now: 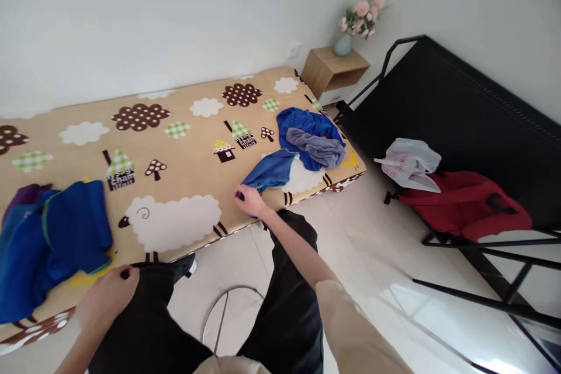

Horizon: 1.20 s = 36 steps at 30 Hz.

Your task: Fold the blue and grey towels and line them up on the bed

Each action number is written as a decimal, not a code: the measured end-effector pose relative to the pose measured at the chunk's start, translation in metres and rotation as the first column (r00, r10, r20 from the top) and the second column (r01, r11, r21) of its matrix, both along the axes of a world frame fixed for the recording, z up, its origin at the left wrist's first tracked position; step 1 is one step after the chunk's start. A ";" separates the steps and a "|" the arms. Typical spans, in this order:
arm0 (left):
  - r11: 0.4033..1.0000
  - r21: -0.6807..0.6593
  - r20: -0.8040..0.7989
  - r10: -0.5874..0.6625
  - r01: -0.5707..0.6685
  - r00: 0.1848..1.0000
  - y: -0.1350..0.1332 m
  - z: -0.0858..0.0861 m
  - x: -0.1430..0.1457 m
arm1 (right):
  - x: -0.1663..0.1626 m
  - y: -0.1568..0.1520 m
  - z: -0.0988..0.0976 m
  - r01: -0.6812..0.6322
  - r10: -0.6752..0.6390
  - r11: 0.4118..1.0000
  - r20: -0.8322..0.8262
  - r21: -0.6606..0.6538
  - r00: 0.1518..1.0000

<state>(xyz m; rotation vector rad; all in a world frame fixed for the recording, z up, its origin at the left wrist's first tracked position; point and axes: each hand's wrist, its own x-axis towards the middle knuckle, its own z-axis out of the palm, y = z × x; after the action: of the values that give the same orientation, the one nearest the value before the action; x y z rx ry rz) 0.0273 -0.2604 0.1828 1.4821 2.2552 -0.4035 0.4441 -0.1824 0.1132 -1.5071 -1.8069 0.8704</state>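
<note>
My right hand (250, 201) is closed on one end of a blue cloth (274, 170) at the bed's front edge. The rest of that cloth stretches away to the right, its far end beside a rumpled pile. In the pile, a grey-blue cloth (318, 147) lies on top of a brighter blue cloth (302, 120). At the lower left, my left hand (107, 295) rests by my black-trousered knee with its fingers curled; what they hold, if anything, is hidden. Just beyond it are folded blue cloths (76, 222), with a purple cloth (27, 196) behind them.
Printed sheeting with sheep and clouds covers the bed (175, 152) along the wall. A wooden nightstand (335, 64) holds a vase of flowers (344, 44). On the right, a black folding cot (456, 99) carries a red bag (473, 207) and a white plastic bag (409, 160).
</note>
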 end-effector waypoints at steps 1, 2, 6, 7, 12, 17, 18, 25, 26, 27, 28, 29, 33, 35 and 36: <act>1.000 -0.013 -0.014 -0.013 0.013 1.000 -0.002 0.006 0.006 | -0.027 -0.009 0.002 0.011 -0.014 1.000 -0.123 -0.019 0.992; 0.999 -0.020 -0.022 -0.029 0.029 0.999 -0.004 0.010 0.011 | -0.051 -0.019 0.002 0.043 -0.056 0.997 -0.240 -0.057 0.969; 0.993 0.073 -0.019 -0.096 0.097 0.995 -0.020 0.015 0.022 | -0.123 -0.058 0.000 0.227 -0.400 0.909 -0.580 -0.348 0.710; 0.986 0.113 -0.012 -0.122 0.123 0.992 -0.026 0.014 0.023 | -0.134 -0.066 -0.001 0.248 -0.481 0.870 -0.620 -0.426 0.620; 0.925 0.335 0.035 -0.201 0.178 0.979 -0.050 0.006 0.030 | -0.164 -0.101 0.007 0.137 -0.679 0.726 -0.673 -0.674 0.294; 0.847 0.478 0.146 -0.337 0.232 0.930 -0.065 -0.001 0.031 | -0.188 -0.127 0.019 -0.027 -0.619 0.767 -0.751 -0.641 0.229; 0.836 0.490 0.158 -0.365 0.248 0.918 -0.067 -0.003 0.029 | -0.193 -0.131 0.020 -0.057 -0.595 0.779 -0.766 -0.624 0.243; 0.825 0.462 0.162 -0.439 0.325 0.884 -0.069 -0.002 0.027 | -0.204 -0.143 0.020 -0.198 -0.431 0.819 -0.805 -0.538 0.408; 0.836 0.447 0.162 -0.425 0.318 0.891 -0.067 -0.001 0.028 | -0.204 -0.143 0.020 -0.217 -0.404 0.823 -0.808 -0.526 0.429; 0.847 0.431 0.161 -0.410 0.310 0.898 -0.064 -0.001 0.029 | -0.204 -0.142 0.020 -0.234 -0.373 0.828 -0.812 -0.510 0.449; 0.858 0.416 0.160 -0.395 0.301 0.905 -0.062 -0.001 0.030 | -0.204 -0.141 0.019 -0.248 -0.337 0.835 -0.814 -0.490 0.473; 0.867 0.402 0.157 -0.381 0.294 0.911 -0.059 -0.002 0.031 | -0.204 -0.139 0.019 -0.258 -0.293 0.847 -0.813 -0.465 0.502; 0.894 0.351 0.138 -0.342 0.277 0.930 -0.048 -0.004 0.032 | -0.200 -0.129 0.013 -0.245 -0.080 0.914 -0.736 -0.323 0.672; 0.903 0.349 0.127 -0.312 0.252 0.942 -0.044 -0.005 0.033 | -0.196 -0.122 0.009 -0.184 0.000 0.950 -0.588 -0.253 0.809; 0.905 0.357 0.122 -0.291 0.232 0.949 -0.044 -0.004 0.033 | -0.193 -0.118 0.008 -0.144 0.025 0.965 -0.466 -0.221 0.884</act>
<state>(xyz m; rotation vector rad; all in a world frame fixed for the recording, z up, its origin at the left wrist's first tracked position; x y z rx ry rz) 0.0606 -0.3041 0.1787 1.9251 2.0649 0.0472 0.2510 -0.3003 0.1211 -1.2305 -1.4559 1.4126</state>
